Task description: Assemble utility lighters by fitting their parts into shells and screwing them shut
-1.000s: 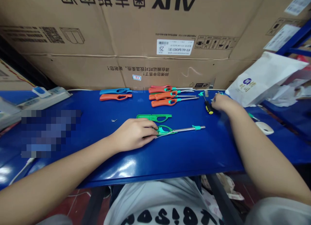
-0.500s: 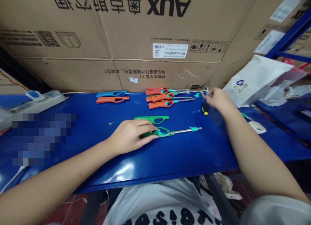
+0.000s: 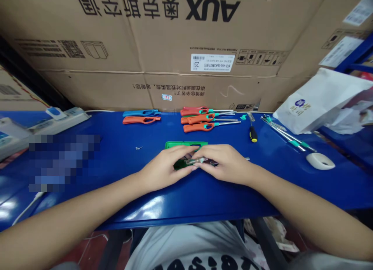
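Observation:
My left hand (image 3: 163, 165) is closed around the handle of a green long-reach lighter body (image 3: 179, 164), lying low over the blue table. Between thumb and fingers, my right hand (image 3: 227, 161) pinches a small clear part with a pale green end (image 3: 194, 160) against that body. The fingers cover most of the lighter; only the tip of its metal tube (image 3: 247, 158) shows past my right hand. Just behind my hands lies a separate green handle shell (image 3: 171, 144), partly hidden by the fingers.
Several orange-red lighters (image 3: 198, 127) lie at the back. Left of them are blue (image 3: 136, 113) and orange handle shells (image 3: 136, 120). Small screws (image 3: 139, 148), a screwdriver (image 3: 253, 134), metal tubes (image 3: 287, 136), a white oval object (image 3: 320, 161) and a power strip (image 3: 67, 120) surround the work.
My right hand has come from beside the screwdriver to the green lighter, bringing the small clear part. My left hand stays on the lighter body. The view has shifted slightly.

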`<state>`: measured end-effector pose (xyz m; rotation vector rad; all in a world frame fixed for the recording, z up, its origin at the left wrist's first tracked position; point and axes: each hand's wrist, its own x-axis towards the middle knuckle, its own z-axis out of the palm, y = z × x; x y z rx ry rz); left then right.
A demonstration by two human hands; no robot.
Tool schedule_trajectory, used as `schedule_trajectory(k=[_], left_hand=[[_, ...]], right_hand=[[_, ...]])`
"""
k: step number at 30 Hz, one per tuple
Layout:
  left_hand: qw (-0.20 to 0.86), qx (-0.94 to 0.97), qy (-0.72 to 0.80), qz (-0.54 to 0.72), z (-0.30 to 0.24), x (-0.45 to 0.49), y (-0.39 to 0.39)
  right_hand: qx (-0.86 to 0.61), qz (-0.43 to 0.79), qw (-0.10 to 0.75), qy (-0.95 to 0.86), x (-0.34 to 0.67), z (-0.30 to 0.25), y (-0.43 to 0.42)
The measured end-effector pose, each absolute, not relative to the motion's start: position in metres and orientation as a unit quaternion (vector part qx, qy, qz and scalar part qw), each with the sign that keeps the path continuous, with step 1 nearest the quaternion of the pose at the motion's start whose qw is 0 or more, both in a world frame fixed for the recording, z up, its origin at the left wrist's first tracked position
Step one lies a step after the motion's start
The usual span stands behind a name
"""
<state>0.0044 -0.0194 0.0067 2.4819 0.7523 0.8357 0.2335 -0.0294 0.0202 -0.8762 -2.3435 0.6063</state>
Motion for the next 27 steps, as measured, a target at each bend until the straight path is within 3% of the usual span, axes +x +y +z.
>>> schedule_trajectory(k=[5,10,17,27], left_hand=[[0.205,0.894,0.250,0.311,-0.001,0.002,-0.019],[0.215,0.872,0.276,0.342,-0.002,0.000,-0.015],[0.249,0.808,0.395,0.360,0.006,-0.006,0.004],[0.287,0.848,0.353,0.273,0.015,-0.001,-0.010]], right_hand=[[-0.263,0.142,0.235,-0.925,0.238,0.016,-0.028],[-0.365,0.141,0.233,-0.890,0.237,0.017,-0.028],[-0.377,0.146,0.109,-0.908,0.239,0.014,-0.025],[-0.356,0.185,0.152,-0.903,0.237,0.012,-0.024]])
